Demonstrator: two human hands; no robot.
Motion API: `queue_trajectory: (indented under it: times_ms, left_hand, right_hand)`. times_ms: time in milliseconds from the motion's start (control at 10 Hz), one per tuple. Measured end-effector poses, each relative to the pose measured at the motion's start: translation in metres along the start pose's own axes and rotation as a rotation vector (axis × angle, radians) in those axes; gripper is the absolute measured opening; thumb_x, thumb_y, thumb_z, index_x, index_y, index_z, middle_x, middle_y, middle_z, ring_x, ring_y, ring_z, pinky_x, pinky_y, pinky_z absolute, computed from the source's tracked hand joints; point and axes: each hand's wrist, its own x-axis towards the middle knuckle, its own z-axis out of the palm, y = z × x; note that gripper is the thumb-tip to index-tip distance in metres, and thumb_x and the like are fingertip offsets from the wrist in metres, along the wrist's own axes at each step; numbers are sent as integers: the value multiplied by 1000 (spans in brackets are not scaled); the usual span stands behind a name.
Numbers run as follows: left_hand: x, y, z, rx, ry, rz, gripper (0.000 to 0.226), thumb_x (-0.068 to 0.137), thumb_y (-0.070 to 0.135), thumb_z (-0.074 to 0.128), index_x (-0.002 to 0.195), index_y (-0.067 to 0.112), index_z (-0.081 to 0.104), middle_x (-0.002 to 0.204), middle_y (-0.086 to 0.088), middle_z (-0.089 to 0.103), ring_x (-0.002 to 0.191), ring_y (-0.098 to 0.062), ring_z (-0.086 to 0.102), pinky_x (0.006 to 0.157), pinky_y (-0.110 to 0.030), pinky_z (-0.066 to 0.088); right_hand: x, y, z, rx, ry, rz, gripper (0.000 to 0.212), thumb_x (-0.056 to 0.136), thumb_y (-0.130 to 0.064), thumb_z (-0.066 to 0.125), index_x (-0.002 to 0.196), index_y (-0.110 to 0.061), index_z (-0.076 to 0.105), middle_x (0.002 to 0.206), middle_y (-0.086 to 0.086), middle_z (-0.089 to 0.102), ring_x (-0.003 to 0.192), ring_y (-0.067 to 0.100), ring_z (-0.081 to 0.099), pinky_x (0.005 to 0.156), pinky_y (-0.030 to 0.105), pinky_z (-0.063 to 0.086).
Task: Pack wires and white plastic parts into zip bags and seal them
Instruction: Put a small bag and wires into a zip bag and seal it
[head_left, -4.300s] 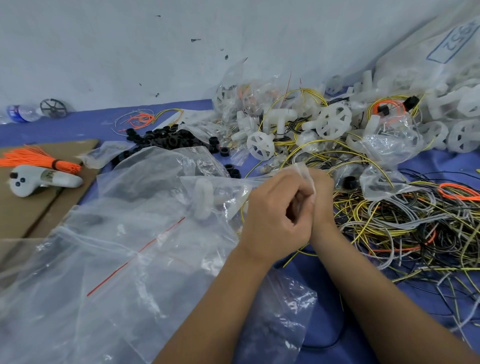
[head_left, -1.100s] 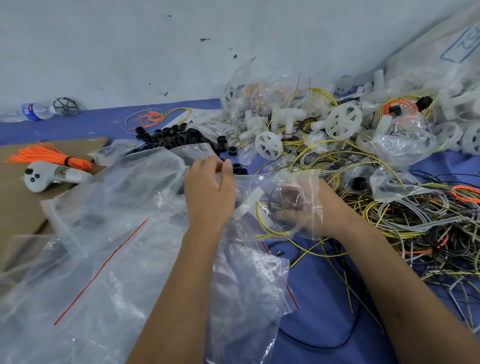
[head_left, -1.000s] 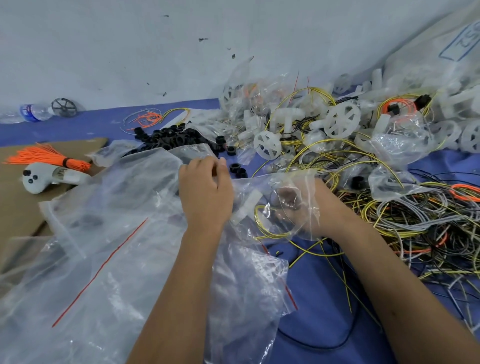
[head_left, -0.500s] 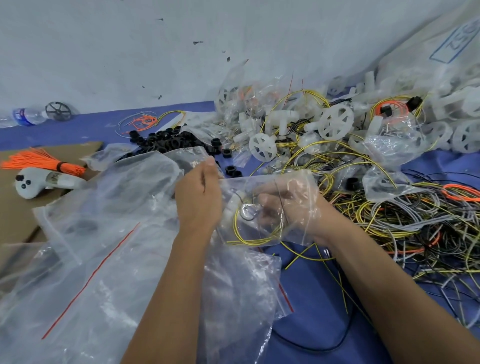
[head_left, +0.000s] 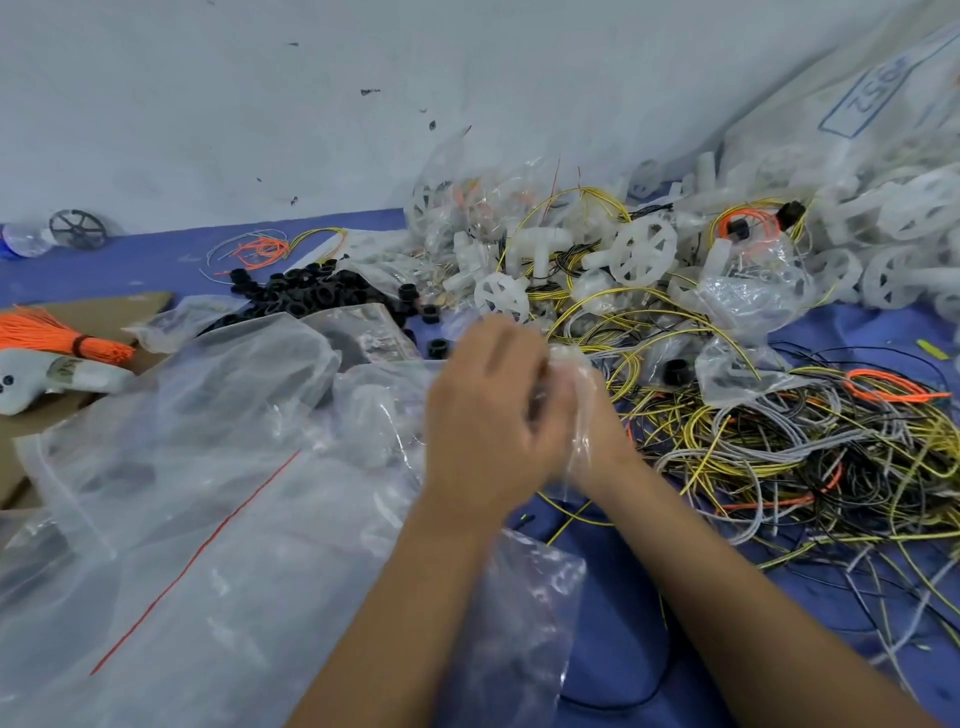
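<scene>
My left hand (head_left: 488, 410) and my right hand (head_left: 587, 410) are pressed together at the middle of the view, both gripping a small clear zip bag (head_left: 579, 441). The bag wraps over my right hand, and the left hand covers most of it, so its contents are hidden. Both hands are motion-blurred. A yellow wire (head_left: 571, 514) trails out below the bag onto the blue surface. A tangle of yellow, grey, black and orange wires (head_left: 810, 452) lies to the right. White plastic wheels and tee parts (head_left: 639, 249) are heaped behind the hands.
A stack of large clear zip bags (head_left: 197, 493) with red seal lines covers the left foreground. Black rings (head_left: 311, 291) lie behind them. An orange wire bundle (head_left: 57, 338) and a white controller (head_left: 47, 374) rest on cardboard at far left. Packed bags (head_left: 748, 291) lie at back right.
My left hand has moved right from the bag's left edge and closed against my right hand. The small bag, spread open before, is now bunched between both hands.
</scene>
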Motion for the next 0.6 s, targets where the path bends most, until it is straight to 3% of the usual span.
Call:
queue_trajectory:
  times_ms: [100, 200, 300, 400, 500, 600]
  left_hand:
    - [-12, 15, 22, -44, -220, -45, 39, 91, 51, 61, 86, 14, 54, 89, 3, 48, 75, -12, 39, 66, -23, 32]
    - [-13, 2, 25, -3, -194, -226, 36, 88, 54, 58, 88, 19, 48, 86, 8, 48, 73, -14, 47, 64, -29, 39]
    - [-16, -8, 26, 65, -185, -343, 28, 92, 48, 54, 88, 22, 47, 85, 8, 50, 73, -15, 48, 64, -36, 40]
    - [-19, -16, 27, 147, -208, -425, 19, 93, 38, 56, 87, 23, 46, 88, 8, 51, 75, -15, 45, 62, -34, 32]
    - [-19, -21, 27, 198, -237, -452, 19, 94, 32, 58, 85, 20, 46, 89, 4, 54, 80, -19, 48, 64, -33, 28]
    - [-19, -22, 27, 214, -258, -427, 18, 95, 29, 58, 85, 19, 46, 89, 0, 56, 81, -23, 50, 65, -34, 29]
  right_hand:
    - [-10, -14, -6, 364, 98, 219, 41, 108, 0, 22, 80, -20, 44, 81, -7, 52, 57, -5, 60, 53, 7, 47]
    - [-7, -11, -15, 637, -31, 91, 40, 92, 25, 38, 73, -7, 53, 67, -4, 55, 58, -1, 53, 55, 16, 45]
    - [-3, -5, -23, 550, -143, 185, 44, 82, 24, 38, 58, -7, 59, 54, 4, 52, 49, 12, 46, 48, 25, 37]
    - [0, 3, -25, 507, -119, 150, 43, 89, 15, 49, 67, -14, 72, 61, 1, 66, 52, 8, 55, 50, 21, 44]
    - [1, 7, -28, 427, -94, 148, 28, 95, 2, 60, 83, -14, 80, 76, 2, 76, 66, 14, 68, 63, 32, 58]
    - [3, 10, -30, 217, 74, 115, 14, 94, -10, 68, 85, -11, 79, 75, 2, 76, 69, 21, 74, 67, 45, 62]
